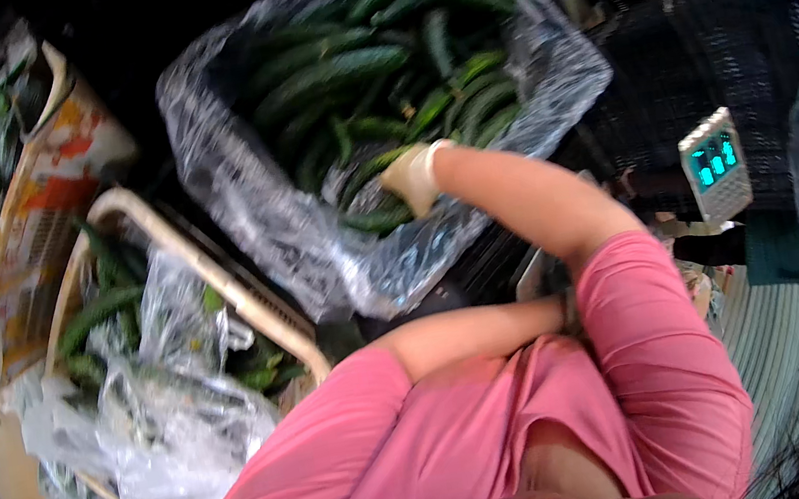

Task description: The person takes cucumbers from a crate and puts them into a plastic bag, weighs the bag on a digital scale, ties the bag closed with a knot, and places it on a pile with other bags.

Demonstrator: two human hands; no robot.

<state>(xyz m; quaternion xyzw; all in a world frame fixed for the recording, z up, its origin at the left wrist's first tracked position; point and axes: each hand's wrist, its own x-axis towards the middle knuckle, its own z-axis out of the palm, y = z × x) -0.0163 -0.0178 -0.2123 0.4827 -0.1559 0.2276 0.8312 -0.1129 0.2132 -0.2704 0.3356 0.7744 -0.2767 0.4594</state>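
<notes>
A large crate lined with clear plastic film [222,167] stands before me, holding many dark green cucumbers [338,72]. Into its near side reaches my right hand [411,178] in a pale glove. The fingers are low among the cucumbers, beside one lying at the near wall [380,219]. Blur and the downward angle hide whether they grip anything. My left forearm [478,330] crosses my body toward the right, and the left hand is hidden behind my right arm.
To the left is a cream plastic basket [196,257] with cucumbers and clear plastic bags [173,431]. Beyond it stands a printed carton [67,168] near bagged green produce. On the right is a digital display unit [716,170] with lit digits, above a stack of striped pale material [790,342].
</notes>
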